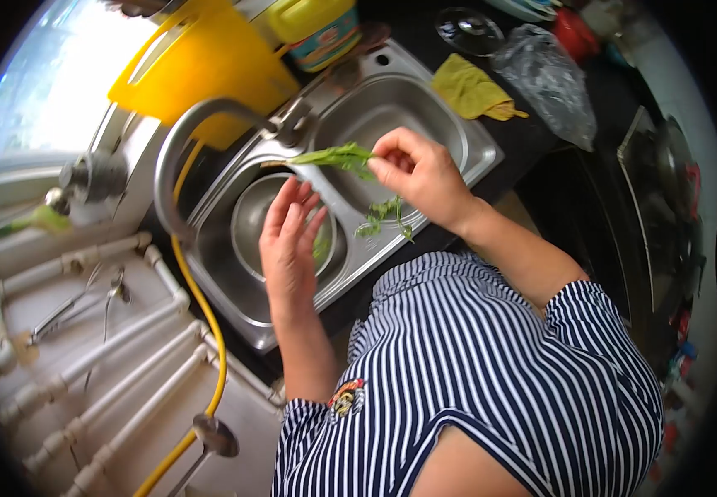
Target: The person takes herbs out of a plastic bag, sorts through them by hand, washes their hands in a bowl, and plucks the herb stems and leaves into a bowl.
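My right hand pinches a small bunch of leafy greens above the divider of the double sink. The stems point left, toward the tap. My left hand is raised below the stem end, fingers loosely apart and holding nothing. Beneath it, a round metal bowl sits in the left basin, partly hidden by the hand, with a bit of green inside. A few loose leafy sprigs lie by the near edge of the right basin.
A curved tap arches over the left basin. Behind the sink stand a yellow bucket and a yellow jug. To the right are a green cloth, a clear plastic bag and a glass lid.
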Demonstrator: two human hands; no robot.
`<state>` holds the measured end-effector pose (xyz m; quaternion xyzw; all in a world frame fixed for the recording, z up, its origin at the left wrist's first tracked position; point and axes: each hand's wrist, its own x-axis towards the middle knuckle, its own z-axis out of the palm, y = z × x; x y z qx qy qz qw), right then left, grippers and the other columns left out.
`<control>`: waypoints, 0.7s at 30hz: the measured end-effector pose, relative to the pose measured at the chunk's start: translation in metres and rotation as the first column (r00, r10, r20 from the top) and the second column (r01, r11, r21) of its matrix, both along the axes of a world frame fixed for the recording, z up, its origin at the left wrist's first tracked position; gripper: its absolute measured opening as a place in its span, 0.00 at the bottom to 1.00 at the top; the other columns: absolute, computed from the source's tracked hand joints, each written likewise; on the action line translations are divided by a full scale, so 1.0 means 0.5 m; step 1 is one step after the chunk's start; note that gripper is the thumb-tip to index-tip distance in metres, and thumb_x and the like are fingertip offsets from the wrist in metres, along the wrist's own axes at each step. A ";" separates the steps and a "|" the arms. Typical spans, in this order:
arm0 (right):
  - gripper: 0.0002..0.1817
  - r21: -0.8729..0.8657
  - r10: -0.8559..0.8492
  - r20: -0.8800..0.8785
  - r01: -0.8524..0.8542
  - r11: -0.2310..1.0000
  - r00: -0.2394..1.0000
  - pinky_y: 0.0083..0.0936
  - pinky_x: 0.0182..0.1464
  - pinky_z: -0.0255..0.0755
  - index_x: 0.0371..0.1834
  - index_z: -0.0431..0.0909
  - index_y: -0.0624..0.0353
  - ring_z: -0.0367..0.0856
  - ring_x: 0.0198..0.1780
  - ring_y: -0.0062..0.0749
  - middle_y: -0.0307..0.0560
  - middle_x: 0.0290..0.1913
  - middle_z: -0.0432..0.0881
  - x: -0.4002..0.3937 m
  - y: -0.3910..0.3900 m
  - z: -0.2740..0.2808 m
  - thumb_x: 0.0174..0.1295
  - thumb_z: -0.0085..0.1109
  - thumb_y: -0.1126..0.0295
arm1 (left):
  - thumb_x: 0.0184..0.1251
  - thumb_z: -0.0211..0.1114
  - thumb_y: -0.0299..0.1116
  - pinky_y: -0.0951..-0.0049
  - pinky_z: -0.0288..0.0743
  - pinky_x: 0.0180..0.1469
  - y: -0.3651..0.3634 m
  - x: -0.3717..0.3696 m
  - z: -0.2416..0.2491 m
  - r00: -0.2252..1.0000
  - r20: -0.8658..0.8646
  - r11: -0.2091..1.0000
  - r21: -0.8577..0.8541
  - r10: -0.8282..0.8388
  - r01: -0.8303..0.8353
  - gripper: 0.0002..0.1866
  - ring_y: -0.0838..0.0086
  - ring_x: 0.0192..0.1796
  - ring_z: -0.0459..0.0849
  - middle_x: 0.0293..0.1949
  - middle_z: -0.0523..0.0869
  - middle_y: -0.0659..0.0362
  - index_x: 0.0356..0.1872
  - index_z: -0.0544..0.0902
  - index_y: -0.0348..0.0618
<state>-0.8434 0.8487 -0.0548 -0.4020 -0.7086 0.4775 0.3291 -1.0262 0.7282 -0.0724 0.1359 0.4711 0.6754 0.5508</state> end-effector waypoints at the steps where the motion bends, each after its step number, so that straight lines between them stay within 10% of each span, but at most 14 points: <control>1: 0.07 0.129 0.068 0.000 -0.067 0.989 0.998 0.20 0.31 0.71 0.37 0.78 0.61 0.76 0.28 0.20 0.38 0.30 0.77 -0.028 -0.020 0.005 0.60 0.65 0.73 | 0.74 0.61 0.35 0.62 0.73 0.64 -0.006 -0.001 0.011 0.999 0.013 0.998 0.036 0.048 -0.049 0.23 0.65 0.62 0.78 0.61 0.78 0.51 0.65 0.71 0.36; 6: 0.09 0.315 0.265 0.029 -0.261 0.913 0.964 0.29 0.30 0.75 0.36 0.75 0.59 0.81 0.28 0.36 0.45 0.32 0.78 -0.113 -0.078 0.002 0.56 0.65 0.73 | 0.72 0.62 0.32 0.61 0.76 0.63 -0.075 -0.050 0.009 0.956 -0.021 0.952 0.104 0.291 -0.288 0.18 0.67 0.54 0.83 0.52 0.83 0.54 0.59 0.75 0.36; 18: 0.10 0.393 0.432 -0.015 -0.392 0.832 0.902 0.23 0.43 0.73 0.46 0.83 0.62 0.80 0.41 0.27 0.45 0.37 0.81 -0.232 -0.096 0.001 0.65 0.62 0.69 | 0.72 0.61 0.26 0.68 0.81 0.55 -0.142 -0.084 0.013 0.896 -0.219 0.921 0.053 0.387 -0.385 0.13 0.69 0.48 0.87 0.45 0.87 0.52 0.53 0.81 0.32; 20: 0.12 -0.301 0.540 -0.251 -0.595 0.746 0.804 0.21 0.46 0.73 0.50 0.83 0.62 0.80 0.43 0.25 0.44 0.39 0.82 -0.240 -0.114 0.002 0.68 0.60 0.69 | 0.72 0.61 0.26 0.70 0.81 0.54 -0.137 -0.081 0.015 0.888 -0.218 0.914 0.058 0.404 -0.401 0.13 0.70 0.48 0.86 0.46 0.87 0.52 0.53 0.81 0.32; 21: 0.14 -0.284 0.561 -0.213 -0.600 0.748 0.800 0.28 0.45 0.75 0.50 0.83 0.62 0.82 0.42 0.31 0.47 0.41 0.84 -0.240 -0.115 0.009 0.66 0.59 0.66 | 0.72 0.61 0.26 0.70 0.81 0.54 -0.138 -0.082 0.012 0.879 -0.253 0.913 0.049 0.404 -0.405 0.13 0.70 0.47 0.86 0.46 0.87 0.52 0.53 0.81 0.32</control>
